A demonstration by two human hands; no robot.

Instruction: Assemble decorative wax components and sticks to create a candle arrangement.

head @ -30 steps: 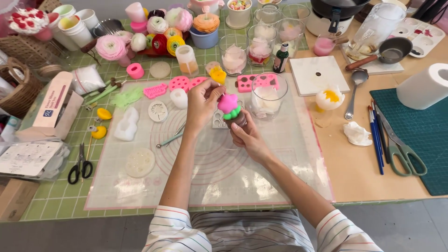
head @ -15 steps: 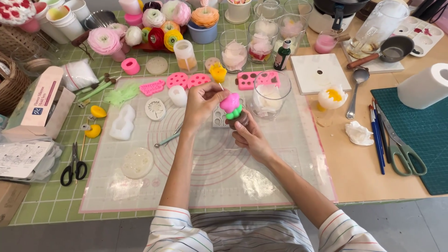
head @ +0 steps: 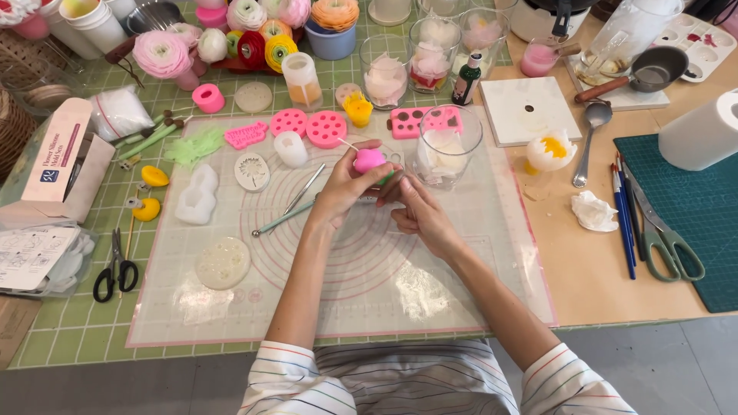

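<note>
At the left of the frame lie black-handled scissors and a round translucent mould on the edge of the clear silicone work mat, with a white flower-shaped mould above them, all well apart from the hands. Nearer the centre, a thin metal ball-tipped tool and a green-handled modelling tool lie slanted, their long axes running from lower left to upper right toward the hands. The left hand is raised just above the mat at centre frame, its fingers curled and pinching a small pink flower bud from the left; the bud sits at the top of the grip, touching the fingertips, and a thin white wick or stick pokes out of it toward the upper left. A strip of green shows just below and to the right of the bud, between the two hands. The right hand meets it from the lower right, fingers drawn together against the green base, so both hands touch the piece, the left higher on it. The bud looks rounded, smooth and bright pink, like soft wax or clay. Just right of the hands stands a clear glass tumbler holding white petals, near the bud but apart from it.
</note>
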